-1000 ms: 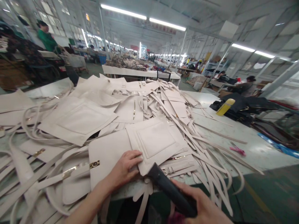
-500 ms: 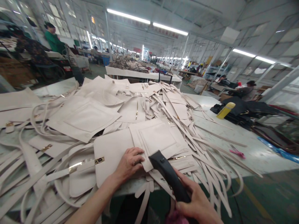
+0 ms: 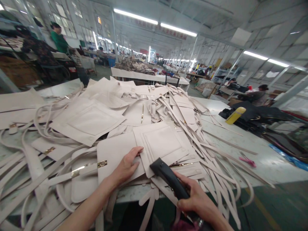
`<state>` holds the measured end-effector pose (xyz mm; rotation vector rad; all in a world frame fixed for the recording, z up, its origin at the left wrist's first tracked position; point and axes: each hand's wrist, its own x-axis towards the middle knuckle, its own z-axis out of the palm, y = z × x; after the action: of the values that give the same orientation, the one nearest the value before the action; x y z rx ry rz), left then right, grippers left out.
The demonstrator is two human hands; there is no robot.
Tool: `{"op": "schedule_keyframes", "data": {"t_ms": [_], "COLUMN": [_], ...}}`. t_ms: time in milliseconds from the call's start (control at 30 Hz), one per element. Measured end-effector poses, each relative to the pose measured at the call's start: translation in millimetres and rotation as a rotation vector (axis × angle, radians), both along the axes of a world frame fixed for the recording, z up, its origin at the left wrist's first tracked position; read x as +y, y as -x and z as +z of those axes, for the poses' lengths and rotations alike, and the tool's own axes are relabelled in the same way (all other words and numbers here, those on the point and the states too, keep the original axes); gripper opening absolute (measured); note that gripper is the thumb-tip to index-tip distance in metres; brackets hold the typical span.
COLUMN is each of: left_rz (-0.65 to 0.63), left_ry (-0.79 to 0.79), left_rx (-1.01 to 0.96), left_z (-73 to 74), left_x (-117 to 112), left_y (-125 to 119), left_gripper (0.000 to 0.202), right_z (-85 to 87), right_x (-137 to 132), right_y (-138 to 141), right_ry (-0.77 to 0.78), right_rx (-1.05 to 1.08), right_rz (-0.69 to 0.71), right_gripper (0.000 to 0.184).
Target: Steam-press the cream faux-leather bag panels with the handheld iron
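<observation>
Beige panel [image 3: 163, 142] lies atop the pile near the table's [image 3: 267, 147] near edge; it looks light, smooth and bendable, best taken by a corner. The left hand [image 3: 126, 165] rests fingertips, held close together, at its left edge, thumb apart; the right hand [image 3: 194, 199] wraps one black handheld tool [image 3: 167, 175]. I count one yellow object [image 3: 235, 115] and one pair of pink-handled scissors [image 3: 249, 161]; overlapping straps [image 3: 147, 210] defy counting.

2 bare hands [image 3: 126, 165], 1 blk curved handheld tool [image 3: 169, 176], 1 yel. cylindrical item [image 3: 235, 115], 1 pr pink-handled scissors [image 3: 250, 162], 2 beige leather-look panels [image 3: 163, 142] w/ raised squares; flat beige straps [image 3: 147, 210] uncountable.
</observation>
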<state>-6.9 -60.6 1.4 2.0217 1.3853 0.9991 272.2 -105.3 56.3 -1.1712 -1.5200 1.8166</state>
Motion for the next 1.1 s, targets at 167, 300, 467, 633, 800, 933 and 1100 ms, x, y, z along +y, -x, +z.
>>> {"op": "schedule_keyframes", "data": {"t_ms": [167,300,467,633,800,933,1100], "left_rz": [-0.017,0.017,0.271,0.181,-0.005,-0.003,-0.01], "left_ry": [-0.007,-0.043,0.07,0.708,0.83,0.841,0.846], "left_rx": [0.013,-0.033,-0.148,-0.587,-0.999,-1.077,-0.774], "left_z": [0.3,8.0,12.0,-0.2,-1.9,-3.4,9.3], "left_x": [2.0,-5.5,-50.1,-79.0,-72.0,-76.4,-86.7], "left_y": [0.3,-5.4,-25.4,-44.9,-50.4,-56.3,-55.2], "left_gripper": [0.059,0.054,0.023,0.052,0.062,0.067,0.06], "right_z": [-1.4,7.3,7.5,-4.0,-18.6,-32.4,-23.6], "right_x": [10.7,18.7,-1.1,-36.8,-45.1,-32.8,-18.0], "right_y": [18.9,37.5,20.2,-10.2,-2.7,13.5,16.3], "right_ry": [-0.049,-0.097,-0.069,-0.019,0.029,-0.018,-0.103], "right_rx": [-0.019,0.023,0.033,-0.028,0.072,0.119,0.067], "right_rz": [0.017,-0.008,-0.146,-0.092,0.01,0.019,-0.088], "right_gripper": [0.081,0.079,0.082,0.086,0.08,0.082,0.084]}}
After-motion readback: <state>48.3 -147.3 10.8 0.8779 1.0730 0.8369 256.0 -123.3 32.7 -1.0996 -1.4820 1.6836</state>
